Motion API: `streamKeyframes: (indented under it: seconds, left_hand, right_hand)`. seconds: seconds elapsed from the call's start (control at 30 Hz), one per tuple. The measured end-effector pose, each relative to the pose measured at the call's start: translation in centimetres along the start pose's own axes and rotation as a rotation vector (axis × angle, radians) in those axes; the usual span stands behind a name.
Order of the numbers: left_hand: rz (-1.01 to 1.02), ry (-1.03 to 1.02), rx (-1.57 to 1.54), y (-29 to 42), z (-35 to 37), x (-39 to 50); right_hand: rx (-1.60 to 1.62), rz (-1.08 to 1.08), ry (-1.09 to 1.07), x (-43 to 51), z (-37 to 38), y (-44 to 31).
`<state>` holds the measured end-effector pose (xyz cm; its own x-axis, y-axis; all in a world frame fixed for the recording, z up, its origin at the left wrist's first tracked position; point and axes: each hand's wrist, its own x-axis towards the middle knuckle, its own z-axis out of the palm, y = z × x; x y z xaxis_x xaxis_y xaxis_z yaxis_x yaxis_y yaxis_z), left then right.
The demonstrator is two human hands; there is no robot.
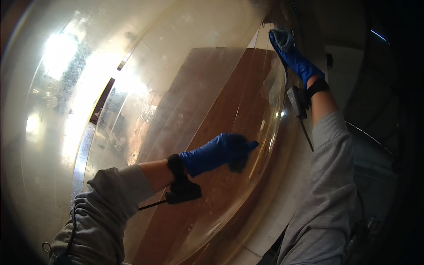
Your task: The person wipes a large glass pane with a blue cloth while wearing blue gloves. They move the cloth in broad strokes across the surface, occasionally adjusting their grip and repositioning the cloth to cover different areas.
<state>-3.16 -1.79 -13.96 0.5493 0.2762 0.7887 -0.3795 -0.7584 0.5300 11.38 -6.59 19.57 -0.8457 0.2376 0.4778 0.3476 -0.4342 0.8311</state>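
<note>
My left hand (pixel 215 150), in a blue disposable glove, reaches over a large curved transparent panel (pixel 228 195). A dark cloth or pad (pixel 239 165) is gripped in it, partly hidden by the fingers. Higher up, at the panel's right edge, my right hand (pixel 296 63) wears a matching glove and holds a blue-grey cloth (pixel 282 39). Part of that cloth hangs down along the panel. A whitish smear (pixel 275 86) shows on the panel just below it. Whether the left cloth touches the surface is hard to tell.
Reddish-brown board (pixel 245 76) shows through the panel. Other curved translucent sheets (pixel 145 29) with bright glare stand at left, a dark gap (pixel 102 99) between them. Wrist straps carry small devices (pixel 184 192) with cables. A pale floor (pixel 265 228) lies lower right.
</note>
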Motion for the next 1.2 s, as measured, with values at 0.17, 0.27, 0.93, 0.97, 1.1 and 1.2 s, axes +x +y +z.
streamKeyframes:
  seconds: [0.17,0.27,0.93,0.97,1.1,1.2]
  left_hand:
    - [0.008,-0.02,-0.117,-0.4,0.0,0.2]
    - [-0.029,-0.002,-0.098,-0.2,0.0,0.3]
    - [0.094,0.004,-0.223,2.2,0.7,-0.8]
    - [0.045,0.025,-0.153,2.4,0.9,-0.5]
    - [0.317,-0.068,0.381,1.6,0.6,1.4]
    - [0.528,0.058,0.584,-0.4,0.0,1.5]
  right_hand:
    - [0.896,0.1,0.569,-1.1,-1.2,-5.0]
    - [0.756,0.016,0.459,-3.0,-4.0,-8.7]
    - [1.592,-0.1,0.375,-11.7,-11.8,-18.5]
    - [1.831,-0.052,0.423,-11.7,-11.6,-18.3]
    - [2.377,0.402,0.672,-13.6,-9.9,-20.2]
    - [1.869,0.493,0.695,-14.6,-8.2,-21.1]
